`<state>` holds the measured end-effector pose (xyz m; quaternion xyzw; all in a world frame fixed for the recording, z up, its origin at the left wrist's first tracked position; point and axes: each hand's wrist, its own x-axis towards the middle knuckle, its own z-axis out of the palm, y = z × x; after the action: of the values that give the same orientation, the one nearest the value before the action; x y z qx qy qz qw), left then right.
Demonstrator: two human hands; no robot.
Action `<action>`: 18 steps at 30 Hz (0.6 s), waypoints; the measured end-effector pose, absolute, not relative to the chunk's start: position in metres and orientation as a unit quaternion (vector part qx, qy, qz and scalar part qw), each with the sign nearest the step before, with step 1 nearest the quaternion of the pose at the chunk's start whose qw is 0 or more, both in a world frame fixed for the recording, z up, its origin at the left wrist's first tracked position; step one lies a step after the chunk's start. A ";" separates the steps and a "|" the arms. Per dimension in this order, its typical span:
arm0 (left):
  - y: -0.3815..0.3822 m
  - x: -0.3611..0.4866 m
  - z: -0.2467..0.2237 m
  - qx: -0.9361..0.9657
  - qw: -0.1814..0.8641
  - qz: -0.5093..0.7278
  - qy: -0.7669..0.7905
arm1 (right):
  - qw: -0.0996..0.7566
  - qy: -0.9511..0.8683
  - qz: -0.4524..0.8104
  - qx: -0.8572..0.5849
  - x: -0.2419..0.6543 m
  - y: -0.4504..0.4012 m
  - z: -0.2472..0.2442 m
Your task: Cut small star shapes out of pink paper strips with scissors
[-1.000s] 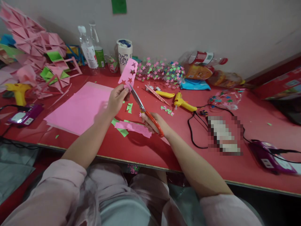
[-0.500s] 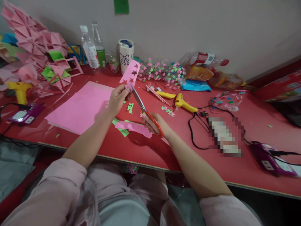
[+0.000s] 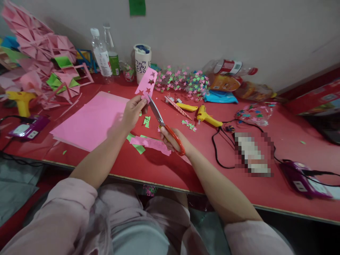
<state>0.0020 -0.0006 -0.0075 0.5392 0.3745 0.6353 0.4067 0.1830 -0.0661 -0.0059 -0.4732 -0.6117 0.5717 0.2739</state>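
Your L hand [image 3: 135, 111], just left of ctr in the frame, is pinching the lower end of a pink strip w/ star-shaped holes [image 3: 146, 81] btwn thumb & fingers; the strip tilts up toward upper ctr, in front of the white cup [image 3: 141, 60]. Your R hand [image 3: 172, 140], just right of ctr, has its fingers curled round the orange-red handles of the scissors [image 3: 157, 112]. Blades point up-left, tips right by your L thumb & the strip's lower edge; can't tell if they touch the paper.

Under & btwn your hands, on the red tabletop [image 3: 170, 173]: a pink offcut [image 3: 151, 145] lying partly over a green strip [image 3: 138, 148], plus a small green scrap [image 3: 147, 121] a bit higher. Stack of pink sheets [image 3: 90, 118] is ctr-left, partly behind your L forearm. Right of ctr: a few loose paper stars [image 3: 189, 125], w/ a yellow glue gun [image 3: 208, 117] near them. Upper ctr, a big heap of pink & green stars [image 3: 182, 83]; blue packet [image 3: 220, 96] just beside it on the right.
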 end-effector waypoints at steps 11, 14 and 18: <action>0.001 -0.002 -0.004 0.527 0.417 0.631 0.389 | 0.270 -0.589 0.592 -0.479 0.182 -0.064 -0.004; 0.002 -0.003 -0.004 0.528 0.414 0.627 0.395 | 0.266 -0.587 0.594 -0.481 0.182 -0.064 -0.003; 0.003 -0.005 -0.003 0.531 0.408 0.626 0.400 | 0.264 -0.589 0.592 -0.483 0.183 -0.064 -0.002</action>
<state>-0.0052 0.0028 -0.0032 0.5311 0.4004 0.6257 0.4075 0.1834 -0.0643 -0.0020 -0.4827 -0.5888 0.5921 0.2639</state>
